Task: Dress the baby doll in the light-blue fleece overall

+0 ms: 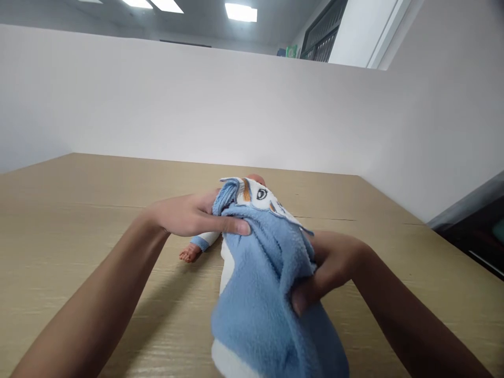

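Observation:
A blue fleece garment [258, 294] with an embroidered white animal face near its top hangs over a baby doll on the table. The doll's small hand [190, 252] sticks out at the left, its white sleeve ending in a blue cuff. A bit of the doll's head [256, 179] shows behind the garment; most of its body is covered. My left hand [197, 212] grips the bunched upper left edge, thumb on the outside and fingers behind the cloth. With my right hand [328, 265] I pinch the right side, its fingers partly hidden by the fabric.
The light wooden table [98, 220] stretches to a low white partition [197, 105] at the back. A white wall [444, 115] rises on the right. Beside the table's right edge is a dark object [476, 231], cut off by the frame.

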`<state>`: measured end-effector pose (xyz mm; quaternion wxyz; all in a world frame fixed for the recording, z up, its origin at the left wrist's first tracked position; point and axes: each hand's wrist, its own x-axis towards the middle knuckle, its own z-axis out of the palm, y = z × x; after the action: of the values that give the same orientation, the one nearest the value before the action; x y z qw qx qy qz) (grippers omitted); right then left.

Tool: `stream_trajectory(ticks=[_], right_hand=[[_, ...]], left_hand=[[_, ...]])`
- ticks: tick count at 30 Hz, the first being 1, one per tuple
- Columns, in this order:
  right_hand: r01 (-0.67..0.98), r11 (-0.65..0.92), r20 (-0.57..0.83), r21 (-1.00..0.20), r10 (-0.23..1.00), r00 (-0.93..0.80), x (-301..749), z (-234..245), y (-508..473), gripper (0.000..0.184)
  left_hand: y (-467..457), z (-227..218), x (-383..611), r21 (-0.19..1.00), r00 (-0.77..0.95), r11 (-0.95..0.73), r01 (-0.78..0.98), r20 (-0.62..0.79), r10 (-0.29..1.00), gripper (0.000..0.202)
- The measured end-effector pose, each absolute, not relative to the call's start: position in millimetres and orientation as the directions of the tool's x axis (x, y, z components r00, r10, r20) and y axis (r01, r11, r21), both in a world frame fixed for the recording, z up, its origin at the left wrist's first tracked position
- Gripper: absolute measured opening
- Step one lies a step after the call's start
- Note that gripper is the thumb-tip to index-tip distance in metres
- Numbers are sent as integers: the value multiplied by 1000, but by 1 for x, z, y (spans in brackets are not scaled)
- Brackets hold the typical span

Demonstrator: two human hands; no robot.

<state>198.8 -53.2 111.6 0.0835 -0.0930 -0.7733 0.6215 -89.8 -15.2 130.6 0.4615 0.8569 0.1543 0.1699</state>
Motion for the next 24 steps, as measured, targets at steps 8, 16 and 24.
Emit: stream_trajectory(ticks=[8, 16, 24], right_hand=[[-21, 158, 67, -987, 294, -953, 209, 95, -41, 63], [21, -64, -47, -998, 433, -900, 213, 65, -37, 80], [-90, 41, 99, -995, 406, -908, 208, 66, -31, 65]], left_hand=[[-20, 135, -85, 916, 964, -382, 123, -19, 264, 46], [-22, 126, -89, 955, 923, -297, 8, 107, 371, 23], [-18, 123, -86, 975, 937, -219, 43, 37, 347, 20]])
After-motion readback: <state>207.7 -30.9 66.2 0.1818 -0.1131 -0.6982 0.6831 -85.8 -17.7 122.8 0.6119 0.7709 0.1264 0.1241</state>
